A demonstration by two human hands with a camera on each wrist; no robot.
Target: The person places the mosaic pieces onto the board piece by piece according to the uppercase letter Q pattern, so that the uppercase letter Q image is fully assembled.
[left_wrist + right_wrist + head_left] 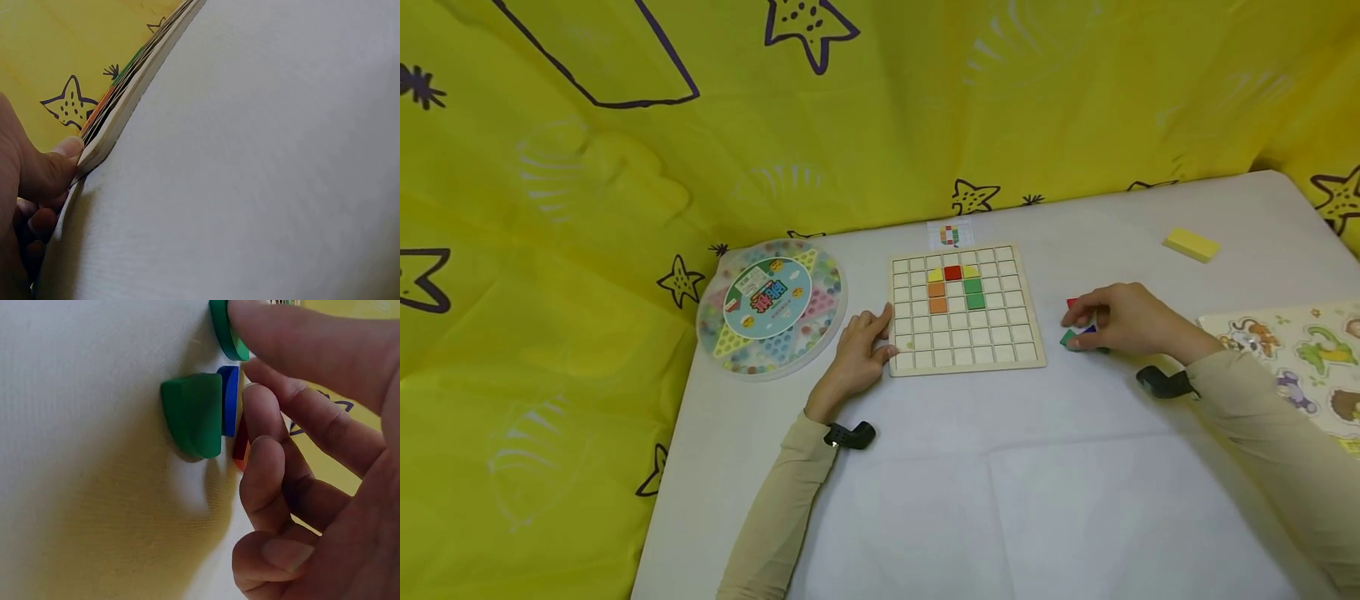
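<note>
A wooden grid board point(966, 325) lies on the table with yellow, red, orange and green pieces in an arch on its upper squares. My left hand point(857, 354) rests at its left edge; the thumb point(65, 150) touches the rim near the lower corner. Right of the board, my right hand point(1120, 321) is over several loose pieces, fingers bent. Its thumb point(275, 331) touches a green piece point(220, 328). Close by lie another green piece with a rounded side point(194, 415), a blue piece point(230, 400) and a red piece point(1072, 302), partly hidden by the fingers.
A small pattern card point(950, 235) lies behind the board. To the left is a round clear game box point(771, 312). A yellow block point(1191, 245) sits at the back right, and an animal puzzle board point(1292, 350) lies by the right forearm. Yellow cloth hangs behind the table.
</note>
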